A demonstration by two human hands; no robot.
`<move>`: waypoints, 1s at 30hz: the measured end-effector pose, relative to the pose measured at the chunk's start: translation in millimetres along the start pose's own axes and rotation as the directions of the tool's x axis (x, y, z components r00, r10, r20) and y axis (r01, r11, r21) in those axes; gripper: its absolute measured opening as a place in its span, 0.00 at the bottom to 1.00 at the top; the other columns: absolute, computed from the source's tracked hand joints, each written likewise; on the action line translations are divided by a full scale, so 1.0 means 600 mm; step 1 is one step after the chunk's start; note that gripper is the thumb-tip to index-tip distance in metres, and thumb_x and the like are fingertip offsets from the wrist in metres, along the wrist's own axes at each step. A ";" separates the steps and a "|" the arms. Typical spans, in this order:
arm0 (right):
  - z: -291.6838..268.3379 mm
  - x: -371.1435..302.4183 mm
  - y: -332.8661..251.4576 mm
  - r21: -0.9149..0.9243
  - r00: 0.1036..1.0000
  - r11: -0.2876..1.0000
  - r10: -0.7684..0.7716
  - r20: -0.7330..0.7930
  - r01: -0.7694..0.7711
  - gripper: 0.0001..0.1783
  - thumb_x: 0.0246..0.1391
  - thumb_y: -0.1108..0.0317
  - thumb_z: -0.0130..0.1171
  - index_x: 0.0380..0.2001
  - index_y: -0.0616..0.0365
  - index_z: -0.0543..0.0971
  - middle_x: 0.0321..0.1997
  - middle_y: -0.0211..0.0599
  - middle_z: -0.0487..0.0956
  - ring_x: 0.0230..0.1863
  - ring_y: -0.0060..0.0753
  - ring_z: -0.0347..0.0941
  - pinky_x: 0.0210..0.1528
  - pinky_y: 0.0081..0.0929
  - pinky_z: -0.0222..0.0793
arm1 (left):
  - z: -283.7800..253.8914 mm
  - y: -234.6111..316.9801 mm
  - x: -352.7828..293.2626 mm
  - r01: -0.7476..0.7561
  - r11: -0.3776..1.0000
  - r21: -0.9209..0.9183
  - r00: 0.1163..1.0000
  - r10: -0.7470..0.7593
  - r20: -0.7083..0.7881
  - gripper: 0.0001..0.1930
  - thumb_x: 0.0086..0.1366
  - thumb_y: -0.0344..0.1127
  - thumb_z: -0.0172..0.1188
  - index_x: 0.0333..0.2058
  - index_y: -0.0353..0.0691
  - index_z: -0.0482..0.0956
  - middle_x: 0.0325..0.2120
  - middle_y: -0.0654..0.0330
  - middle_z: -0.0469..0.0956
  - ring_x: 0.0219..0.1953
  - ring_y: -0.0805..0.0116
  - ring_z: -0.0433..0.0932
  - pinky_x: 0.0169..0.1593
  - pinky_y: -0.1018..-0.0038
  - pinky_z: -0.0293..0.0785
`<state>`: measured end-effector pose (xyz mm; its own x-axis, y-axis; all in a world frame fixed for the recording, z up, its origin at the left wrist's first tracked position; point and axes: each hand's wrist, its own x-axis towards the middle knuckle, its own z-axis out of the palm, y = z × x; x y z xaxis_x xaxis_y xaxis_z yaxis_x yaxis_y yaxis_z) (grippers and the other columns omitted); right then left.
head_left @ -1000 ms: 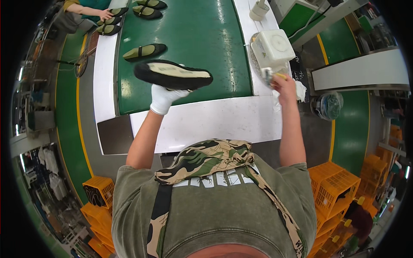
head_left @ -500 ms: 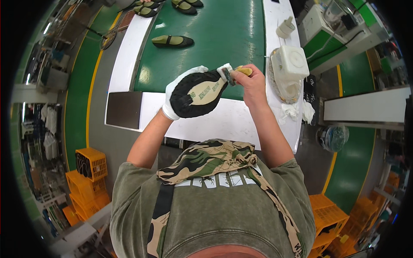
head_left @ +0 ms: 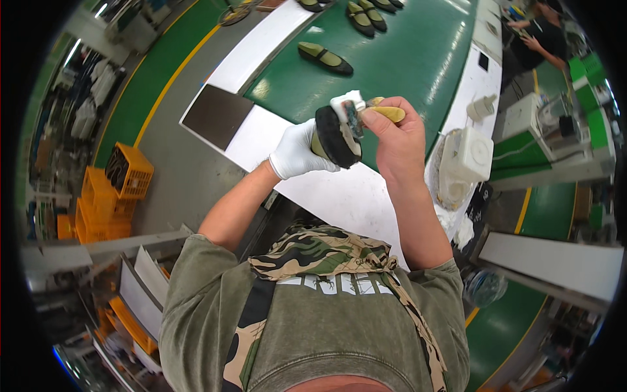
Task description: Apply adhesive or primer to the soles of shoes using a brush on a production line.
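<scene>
I see a black fabric shoe with green lining (head_left: pixel 333 135) held aloft, steeply tilted, its pale sole facing a yellow-handled brush with a dark band and white head (head_left: pixel 392 114). Whether the brush touches the sole, I can't tell.

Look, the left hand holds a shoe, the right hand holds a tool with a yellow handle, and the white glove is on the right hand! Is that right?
Not quite: the head view shows the white glove on the left hand, which holds the shoe. The right hand is bare and holds the yellow-handled tool.
</scene>
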<state>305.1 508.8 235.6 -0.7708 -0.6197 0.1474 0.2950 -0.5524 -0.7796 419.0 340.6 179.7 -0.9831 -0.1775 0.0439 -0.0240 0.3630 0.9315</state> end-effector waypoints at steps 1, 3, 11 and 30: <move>-0.003 0.010 0.011 -0.005 1.000 1.000 -0.028 0.004 0.028 0.10 0.49 0.80 0.66 0.32 0.61 0.75 0.35 0.33 0.78 0.35 0.21 0.74 0.40 0.20 0.71 | -0.007 -0.001 -0.010 0.128 0.980 -0.152 0.991 -0.120 0.063 0.34 0.37 0.28 0.81 0.47 0.38 0.76 0.39 0.64 0.81 0.41 0.75 0.78 0.47 0.73 0.77; -0.002 0.028 0.032 -0.010 0.998 0.999 -0.040 0.039 0.041 0.10 0.49 0.81 0.66 0.32 0.60 0.75 0.35 0.32 0.77 0.36 0.21 0.73 0.41 0.19 0.71 | -0.018 -0.013 -0.028 0.145 0.985 -0.098 0.989 -0.141 0.042 0.36 0.36 0.27 0.81 0.48 0.37 0.75 0.39 0.64 0.81 0.41 0.74 0.78 0.48 0.72 0.76; 0.052 0.064 0.107 -0.132 0.973 0.985 -0.080 0.217 0.111 0.11 0.49 0.81 0.66 0.29 0.59 0.72 0.35 0.31 0.76 0.35 0.18 0.70 0.40 0.17 0.68 | -0.062 -0.058 -0.129 0.124 0.806 -0.579 0.991 -0.071 0.113 0.36 0.44 0.36 0.74 0.53 0.31 0.72 0.43 0.59 0.79 0.44 0.70 0.77 0.52 0.71 0.72; 0.332 -0.039 0.328 -0.212 0.757 0.977 0.143 0.638 -0.006 0.12 0.46 0.80 0.68 0.28 0.59 0.72 0.39 0.38 0.78 0.38 0.21 0.72 0.41 0.19 0.69 | -0.214 -0.123 -0.461 -0.187 0.416 -0.890 0.912 -0.262 -0.314 0.24 0.58 0.38 0.60 0.50 0.28 0.73 0.42 0.53 0.80 0.42 0.64 0.81 0.51 0.67 0.76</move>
<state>493.6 303.7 200.0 -0.1809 -0.9035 0.3884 0.1733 -0.4181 -0.8917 716.1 245.4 145.3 -0.8339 -0.5443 -0.0911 0.3348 -0.6302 0.7006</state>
